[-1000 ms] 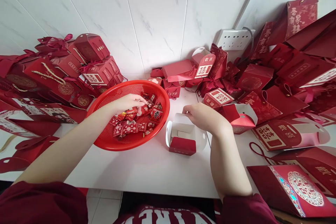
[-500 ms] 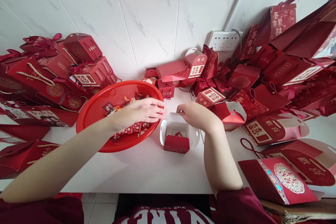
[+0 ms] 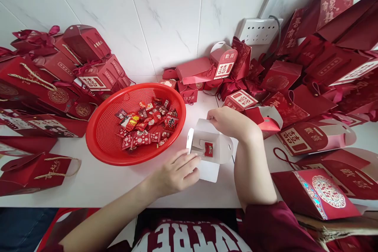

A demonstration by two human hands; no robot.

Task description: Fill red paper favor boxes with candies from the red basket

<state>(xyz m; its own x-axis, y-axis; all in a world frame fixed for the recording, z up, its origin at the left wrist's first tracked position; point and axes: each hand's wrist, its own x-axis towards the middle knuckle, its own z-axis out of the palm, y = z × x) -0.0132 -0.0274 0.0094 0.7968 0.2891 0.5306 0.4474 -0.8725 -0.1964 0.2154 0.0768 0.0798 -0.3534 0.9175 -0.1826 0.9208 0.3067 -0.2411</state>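
Note:
A small open gift box, white inside, stands on the white table with a red wrapped candy in it. My right hand grips the box's far rim. My left hand pinches the box's near front flap, folded down toward me. To the left sits a red mesh basket with several red wrapped candies piled in it.
Red gift boxes and bags are heaped at the back left and along the right side. A white power strip leans on the tiled wall. A red bag lies at the near right, another at the near left.
My left hand left the basket, passed over the box and now holds its front flap. A candy now lies in the box, and the flap has folded down.

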